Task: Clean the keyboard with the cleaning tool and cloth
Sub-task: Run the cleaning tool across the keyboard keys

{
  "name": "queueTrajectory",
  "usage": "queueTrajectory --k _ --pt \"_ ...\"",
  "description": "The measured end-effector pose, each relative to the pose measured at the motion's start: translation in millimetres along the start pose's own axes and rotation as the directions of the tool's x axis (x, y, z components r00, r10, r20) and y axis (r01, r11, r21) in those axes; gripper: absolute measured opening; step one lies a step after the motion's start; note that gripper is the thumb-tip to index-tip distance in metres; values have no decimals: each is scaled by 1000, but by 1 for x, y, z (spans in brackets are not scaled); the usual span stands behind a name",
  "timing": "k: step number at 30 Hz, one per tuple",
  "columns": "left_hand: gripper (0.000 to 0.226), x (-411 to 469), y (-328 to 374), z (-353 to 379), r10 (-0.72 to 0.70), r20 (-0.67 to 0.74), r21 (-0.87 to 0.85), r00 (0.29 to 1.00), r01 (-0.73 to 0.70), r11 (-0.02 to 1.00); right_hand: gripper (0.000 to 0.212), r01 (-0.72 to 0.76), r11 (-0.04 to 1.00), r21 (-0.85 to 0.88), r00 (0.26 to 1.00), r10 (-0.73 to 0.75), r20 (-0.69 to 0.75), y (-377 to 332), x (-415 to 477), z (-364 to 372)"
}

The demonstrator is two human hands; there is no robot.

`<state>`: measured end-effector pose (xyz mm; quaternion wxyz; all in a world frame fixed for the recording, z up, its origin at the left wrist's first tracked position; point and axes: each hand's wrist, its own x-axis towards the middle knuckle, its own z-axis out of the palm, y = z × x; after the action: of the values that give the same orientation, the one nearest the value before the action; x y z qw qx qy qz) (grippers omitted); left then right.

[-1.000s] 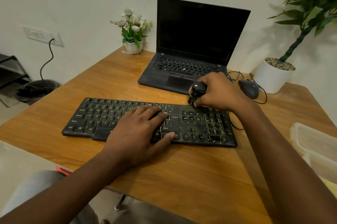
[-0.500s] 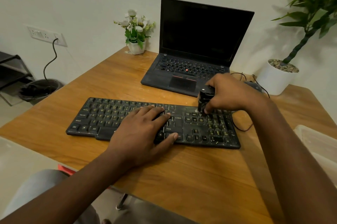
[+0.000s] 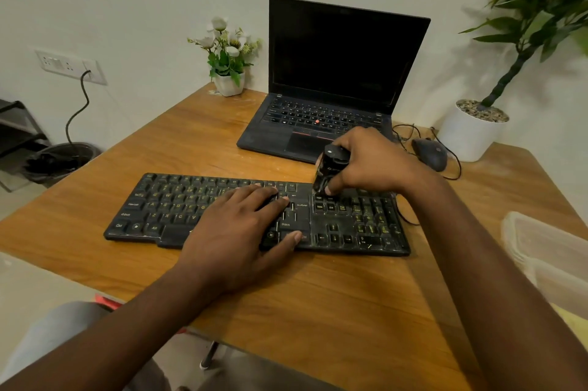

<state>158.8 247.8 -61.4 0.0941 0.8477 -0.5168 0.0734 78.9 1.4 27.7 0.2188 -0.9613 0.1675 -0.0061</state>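
A dusty black keyboard with yellow letters lies across the wooden table. My left hand rests flat on its middle keys, fingers spread, holding nothing. My right hand grips a small black cleaning tool, whose lower end touches the top row of keys above the navigation block on the right side. No cloth is visible.
An open black laptop stands behind the keyboard. A mouse with its cable lies right of it, beside a white plant pot. A small flower pot sits at the back. Clear plastic containers stand at the right edge.
My right hand has shifted the cleaning tool slightly along the top of the keyboard's right section. My left hand stays pressed on the middle keys. The camera view moved a little.
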Motion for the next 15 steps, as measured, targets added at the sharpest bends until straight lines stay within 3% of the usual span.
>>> queueTrajectory --k 9,15 --pt "74 0 -1 1 1 -5 -11 1000 -1 1000 34 -115 971 -209 993 120 10 19 -14 -28" --pt "76 0 -1 1 -5 3 -22 1000 5 1000 36 -94 987 -128 994 86 -69 22 -15 -30"
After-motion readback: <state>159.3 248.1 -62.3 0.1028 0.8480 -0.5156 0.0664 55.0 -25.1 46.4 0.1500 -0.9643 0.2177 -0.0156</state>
